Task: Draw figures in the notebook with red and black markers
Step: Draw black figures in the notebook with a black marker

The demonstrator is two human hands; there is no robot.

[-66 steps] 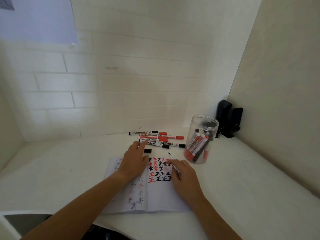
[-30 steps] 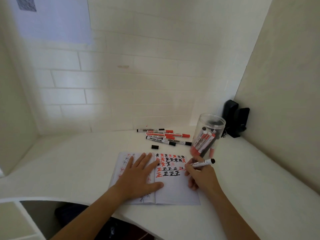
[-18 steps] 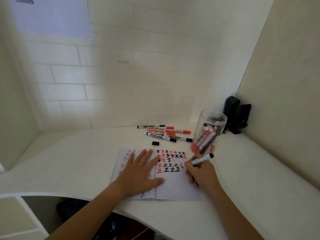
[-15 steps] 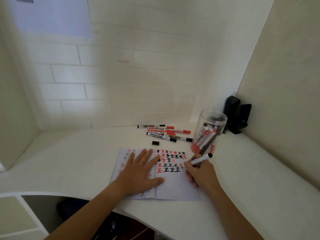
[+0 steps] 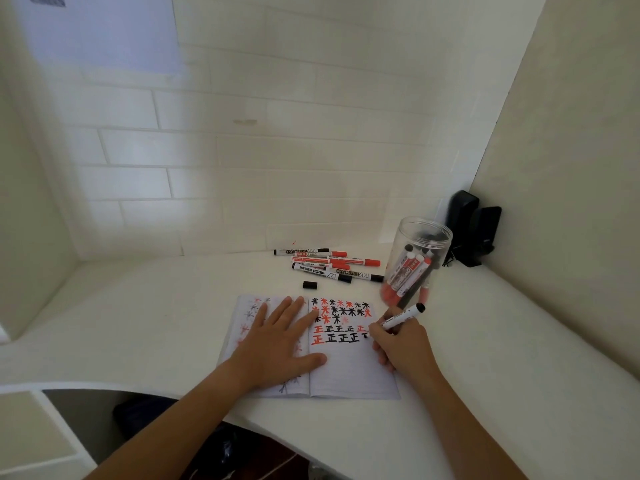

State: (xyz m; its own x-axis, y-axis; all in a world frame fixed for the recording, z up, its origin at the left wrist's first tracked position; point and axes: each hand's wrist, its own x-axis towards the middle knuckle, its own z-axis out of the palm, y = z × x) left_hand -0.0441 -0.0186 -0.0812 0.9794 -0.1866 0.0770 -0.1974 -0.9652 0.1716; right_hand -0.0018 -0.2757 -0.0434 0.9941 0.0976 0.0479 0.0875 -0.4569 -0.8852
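Head view, the only one supplied: notebook [image 5: 349,372] lying open on the white surface [image 5: 156,320], near edge toward the person, spine running away from the body. Left hand [image 5: 277,344] flat on the left page, fingers straight and spread, pressing the page down, gripping nothing. Right hand [image 5: 401,341] at the right edge of the right page, fingers curled round a black marker [image 5: 403,317]. Marker's long axis tilted, capless tip down and left at the paper, black rear end up and right toward the clear jar [image 5: 417,261] of markers. Tip resting at the unfinished last figure of the second row of characters, directly left of the gripping fingers. Judged step: finishing that black figure; blank paper lies below the rows, toward the body. Loose markers [image 5: 329,265] and a black cap [image 5: 310,285] beyond the notebook, apart from both hands.
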